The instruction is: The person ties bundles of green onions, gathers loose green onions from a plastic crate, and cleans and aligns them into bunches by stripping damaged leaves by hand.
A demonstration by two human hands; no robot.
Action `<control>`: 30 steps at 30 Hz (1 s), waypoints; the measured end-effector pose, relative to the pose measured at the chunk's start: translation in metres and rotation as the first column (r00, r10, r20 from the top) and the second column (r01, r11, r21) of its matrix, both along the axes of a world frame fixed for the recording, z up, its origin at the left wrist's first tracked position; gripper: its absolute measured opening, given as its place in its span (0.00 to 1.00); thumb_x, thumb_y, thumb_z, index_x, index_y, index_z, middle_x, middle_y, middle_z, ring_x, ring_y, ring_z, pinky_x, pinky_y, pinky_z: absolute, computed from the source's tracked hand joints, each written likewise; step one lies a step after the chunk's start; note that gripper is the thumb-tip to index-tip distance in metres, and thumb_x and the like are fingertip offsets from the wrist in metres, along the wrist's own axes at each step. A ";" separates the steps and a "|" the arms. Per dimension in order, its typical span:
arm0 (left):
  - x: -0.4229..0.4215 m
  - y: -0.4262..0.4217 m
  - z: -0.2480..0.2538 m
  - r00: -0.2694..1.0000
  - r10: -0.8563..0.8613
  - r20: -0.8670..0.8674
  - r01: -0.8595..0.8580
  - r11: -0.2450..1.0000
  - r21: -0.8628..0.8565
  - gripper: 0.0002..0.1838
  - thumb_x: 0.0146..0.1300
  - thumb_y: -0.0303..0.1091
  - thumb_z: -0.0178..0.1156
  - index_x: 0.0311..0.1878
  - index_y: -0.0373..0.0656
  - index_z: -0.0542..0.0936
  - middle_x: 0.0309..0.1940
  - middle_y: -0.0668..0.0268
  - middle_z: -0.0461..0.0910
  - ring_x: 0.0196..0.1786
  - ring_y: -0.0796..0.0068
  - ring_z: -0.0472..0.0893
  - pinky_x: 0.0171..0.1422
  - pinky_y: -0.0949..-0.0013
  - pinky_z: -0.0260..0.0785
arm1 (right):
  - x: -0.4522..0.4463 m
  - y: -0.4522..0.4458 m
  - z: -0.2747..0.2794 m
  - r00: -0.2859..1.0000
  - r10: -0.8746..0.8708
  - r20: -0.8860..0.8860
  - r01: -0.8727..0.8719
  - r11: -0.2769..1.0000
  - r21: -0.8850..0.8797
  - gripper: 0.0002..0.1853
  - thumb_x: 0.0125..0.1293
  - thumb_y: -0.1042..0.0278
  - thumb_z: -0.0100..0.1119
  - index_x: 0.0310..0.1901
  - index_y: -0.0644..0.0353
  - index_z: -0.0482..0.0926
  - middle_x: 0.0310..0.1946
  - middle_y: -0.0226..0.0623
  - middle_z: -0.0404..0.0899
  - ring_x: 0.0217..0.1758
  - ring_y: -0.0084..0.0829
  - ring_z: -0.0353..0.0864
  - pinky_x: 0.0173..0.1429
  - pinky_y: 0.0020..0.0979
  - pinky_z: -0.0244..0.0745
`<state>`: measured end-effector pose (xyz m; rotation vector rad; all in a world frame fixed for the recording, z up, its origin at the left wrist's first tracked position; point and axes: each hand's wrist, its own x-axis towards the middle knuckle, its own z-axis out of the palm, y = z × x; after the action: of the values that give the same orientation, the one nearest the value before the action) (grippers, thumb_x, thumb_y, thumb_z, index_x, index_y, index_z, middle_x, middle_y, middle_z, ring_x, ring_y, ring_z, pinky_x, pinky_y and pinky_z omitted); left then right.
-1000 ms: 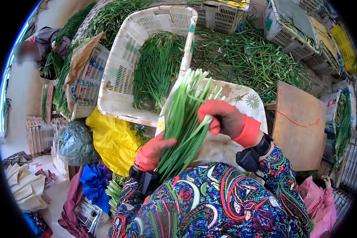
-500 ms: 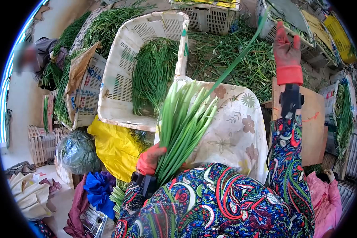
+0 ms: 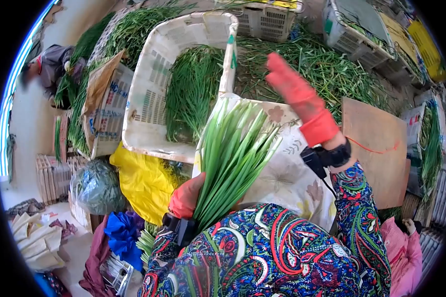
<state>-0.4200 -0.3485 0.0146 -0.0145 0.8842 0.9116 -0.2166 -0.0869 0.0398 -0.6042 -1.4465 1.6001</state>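
Note:
My left hand (image 3: 187, 198), in a red glove, is closed around a bunch of chives (image 3: 233, 158). The pale ends fan out up and to the right over a flowered cover (image 3: 277, 178). My right hand (image 3: 298, 96), also gloved in red, hangs above the cover's far edge, fingers stretched out and slightly blurred. Nothing shows in it. Beyond the bunch stands a white plastic crate (image 3: 143, 99) with a heap of thin green chives (image 3: 191, 89) inside.
Loose leaves (image 3: 327, 74) litter the floor ahead. A wooden board (image 3: 374, 148) stands at the right, and crates (image 3: 354, 34) line the back. Left are a yellow sheet (image 3: 141, 178) and a stuffed plastic bag (image 3: 98, 185). Another person (image 3: 52, 69) is at far left, a pink sleeve (image 3: 404, 257) at lower right.
My right hand has swung left and nearer, from the far crates to above the cover. The long green leaf seen in the air is gone from view. My left hand keeps the bunch.

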 end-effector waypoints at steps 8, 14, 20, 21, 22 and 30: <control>0.007 0.013 0.022 0.991 0.135 0.017 -0.135 0.990 0.028 0.29 0.62 0.54 0.47 0.57 0.41 0.69 0.49 0.60 0.75 0.48 0.67 0.75 0.54 0.64 0.67 | -0.010 -0.055 0.042 0.778 -0.306 0.549 -0.186 0.722 0.666 0.09 0.54 0.59 0.57 0.36 0.48 0.78 0.42 0.26 0.76 0.52 0.27 0.71 0.64 0.37 0.48; 0.009 0.009 0.027 0.979 0.167 -0.113 -0.172 0.984 -0.036 0.24 0.64 0.49 0.48 0.52 0.39 0.73 0.45 0.63 0.77 0.43 0.73 0.77 0.50 0.71 0.68 | -0.026 -0.055 0.028 0.671 -0.350 0.653 -0.183 0.776 0.604 0.18 0.49 0.50 0.58 0.39 0.50 0.78 0.54 0.34 0.70 0.63 0.36 0.60 0.67 0.38 0.44; 0.012 0.013 0.050 0.904 -0.028 -0.426 0.003 0.998 -0.061 0.22 0.66 0.47 0.46 0.50 0.38 0.74 0.40 0.65 0.79 0.39 0.76 0.77 0.46 0.74 0.68 | -0.040 -0.053 0.006 0.890 0.130 0.437 -0.162 0.986 0.038 0.22 0.47 0.57 0.62 0.43 0.61 0.78 0.61 0.46 0.60 0.62 0.38 0.61 0.63 0.33 0.56; 0.011 0.012 0.046 0.915 -0.021 -0.402 0.012 1.000 -0.024 0.23 0.65 0.49 0.47 0.49 0.38 0.75 0.40 0.66 0.79 0.39 0.76 0.77 0.46 0.75 0.68 | -0.040 -0.050 0.003 0.903 0.183 0.390 -0.187 0.982 -0.028 0.21 0.48 0.60 0.62 0.43 0.61 0.78 0.61 0.46 0.59 0.61 0.36 0.62 0.62 0.33 0.58; 0.011 0.012 0.045 0.924 -0.005 -0.382 -0.010 0.999 -0.035 0.23 0.65 0.50 0.47 0.49 0.38 0.75 0.40 0.66 0.79 0.39 0.76 0.77 0.46 0.74 0.68 | -0.039 -0.048 0.001 0.912 0.232 0.339 -0.214 0.973 -0.090 0.19 0.48 0.63 0.62 0.43 0.61 0.78 0.62 0.45 0.58 0.60 0.34 0.64 0.61 0.32 0.60; -0.001 -0.019 -0.010 0.916 0.062 -0.397 -0.058 0.998 0.023 0.35 0.56 0.64 0.49 0.50 0.39 0.75 0.40 0.66 0.78 0.39 0.75 0.76 0.48 0.72 0.66 | 0.019 0.051 0.023 0.980 -0.176 0.091 0.176 0.984 0.009 0.11 0.55 0.70 0.58 0.41 0.61 0.80 0.37 0.33 0.79 0.49 0.21 0.72 0.54 0.23 0.65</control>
<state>-0.4213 -0.3678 0.0050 0.1599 1.2634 0.9948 -0.1974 -0.0362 0.0632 -0.7920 -1.4181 1.4495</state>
